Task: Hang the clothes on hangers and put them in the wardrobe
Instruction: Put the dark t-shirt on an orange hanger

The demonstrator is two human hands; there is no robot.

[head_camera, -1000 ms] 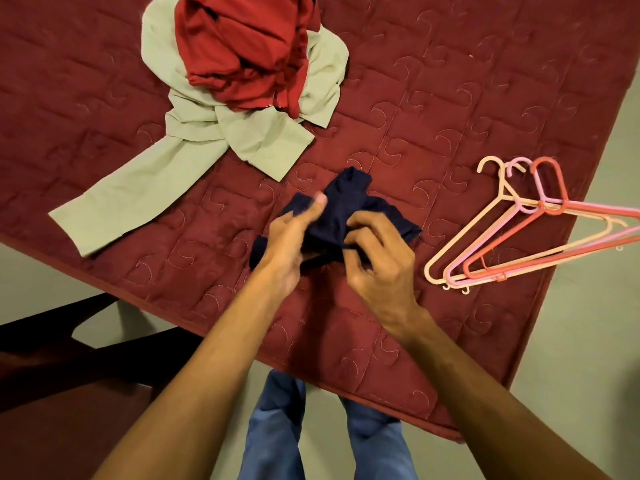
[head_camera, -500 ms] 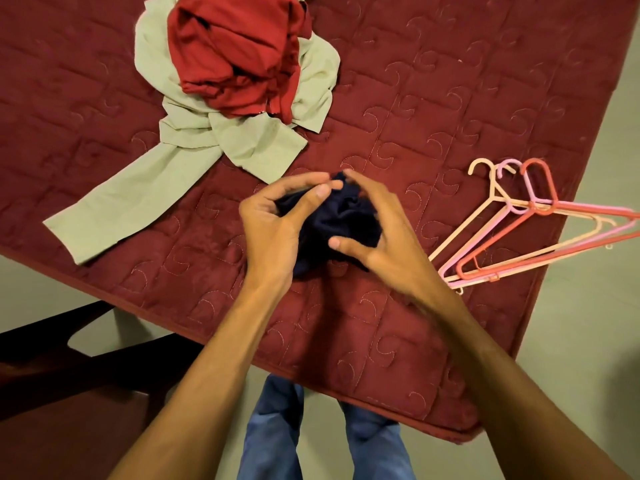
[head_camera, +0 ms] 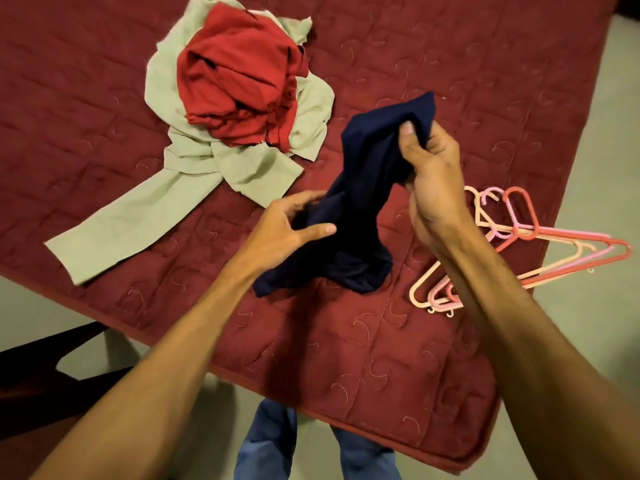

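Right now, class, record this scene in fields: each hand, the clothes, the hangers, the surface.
Right hand: grips the navy garment near its top, raised
Left hand: holds the garment lower down
Navy garment: lower end rests on the quilt
Other clothes: red garment heaped on pale green garment
Hangers: three, overlapping, on the quilt's right side, unused

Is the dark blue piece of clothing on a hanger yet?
No, the right hand and left hand hold the dark blue garment, while the hangers lie bare on the quilt.
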